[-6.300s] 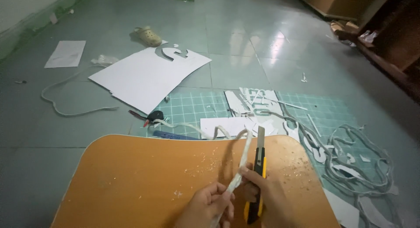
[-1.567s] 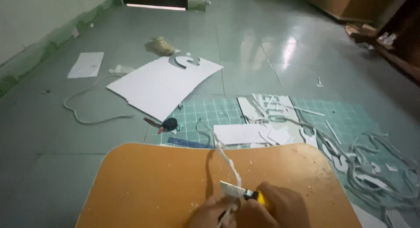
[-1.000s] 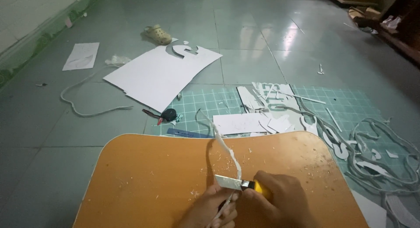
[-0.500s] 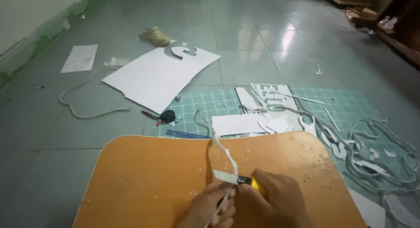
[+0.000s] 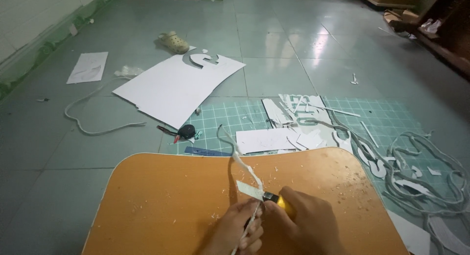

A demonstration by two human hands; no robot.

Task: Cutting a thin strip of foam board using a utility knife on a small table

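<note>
Head view: both wrists are cut off by the lower edge. The right hand (image 5: 308, 220) has its grip closed on one yellow utility knife (image 5: 280, 203), its blade mostly hidden. The left hand (image 5: 240, 230) pinches one white foam strip (image 5: 242, 169) over the orange table (image 5: 161, 201). One sandal (image 5: 174, 41) lies on the floor.

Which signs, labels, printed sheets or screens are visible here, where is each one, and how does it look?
No screens or packages.
Large white board: on the floor, upper left of the mat, flat, with a cut-out shape at its far end.
Printed sheet: on the green cutting mat, white with green shapes, partly cut.
Paper sheet: on the floor, far left, white, rectangular.
</note>
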